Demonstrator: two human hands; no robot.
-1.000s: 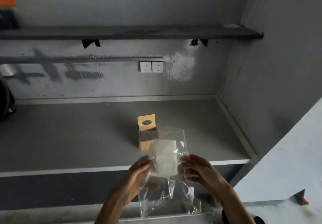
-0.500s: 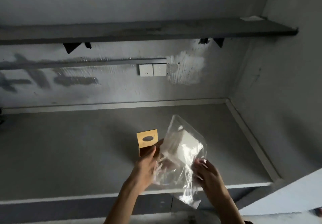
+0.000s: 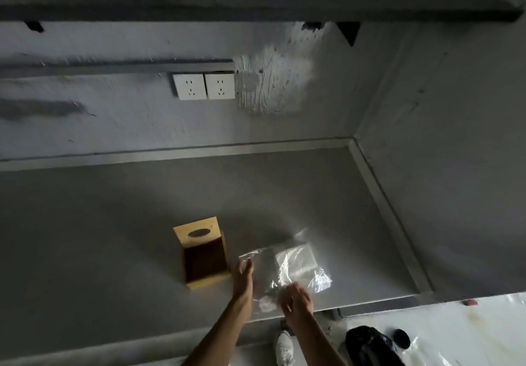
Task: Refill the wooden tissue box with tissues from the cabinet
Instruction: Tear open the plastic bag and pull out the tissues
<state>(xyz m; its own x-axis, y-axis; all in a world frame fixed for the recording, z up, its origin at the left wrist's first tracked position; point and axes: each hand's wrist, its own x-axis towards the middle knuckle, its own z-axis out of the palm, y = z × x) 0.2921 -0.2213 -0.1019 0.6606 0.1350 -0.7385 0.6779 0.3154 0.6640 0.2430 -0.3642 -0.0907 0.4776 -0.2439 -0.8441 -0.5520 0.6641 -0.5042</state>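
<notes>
Clear bag (image 3: 287, 271) lying flat on surface (image 3: 113, 223), near front edge, just right of box (image 3: 203, 251). White tissue pack (image 3: 296, 260) inside, at bag's far end. Box near front edge too, open, dark inside, apparently empty.

Left hand (image 3: 243, 276) at bag's left edge, fingers extended; whether pinching film, cannot tell. Right hand (image 3: 296, 301) at bag's near end, fingers curled loosely on or over film; grip likewise unclear from blur.

Likely handling: film thin, slick, crinkly, prone to sliding between fingers; tissues light, soft, easily crushed. Best hold probably at bag mouth, near end, spreading film, then taking pack by its sides.
</notes>
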